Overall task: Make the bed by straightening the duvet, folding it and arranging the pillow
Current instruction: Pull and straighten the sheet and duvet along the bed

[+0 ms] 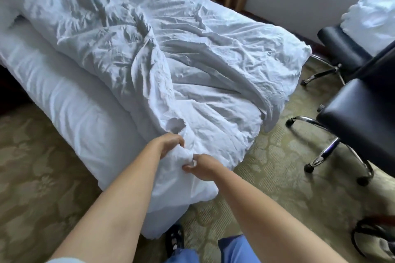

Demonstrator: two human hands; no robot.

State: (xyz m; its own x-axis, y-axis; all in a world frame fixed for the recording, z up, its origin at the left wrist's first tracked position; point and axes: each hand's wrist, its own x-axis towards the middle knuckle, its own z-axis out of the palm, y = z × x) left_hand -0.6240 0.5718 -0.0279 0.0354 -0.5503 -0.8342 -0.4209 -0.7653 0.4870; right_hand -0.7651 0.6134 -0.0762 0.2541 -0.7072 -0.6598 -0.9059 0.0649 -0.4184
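Fingers of two hands (left [171,142], right [202,165]) clamped on one duvet [171,60] corner

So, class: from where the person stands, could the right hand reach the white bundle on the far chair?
Probably not: the right hand grips the duvet, and the nearer black chair stands before the white bundle.

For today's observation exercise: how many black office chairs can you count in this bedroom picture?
2. One black chair stands near the bed's foot corner on the right; a second chair sits behind it by the wall, holding white bedding. Others may be out of frame.
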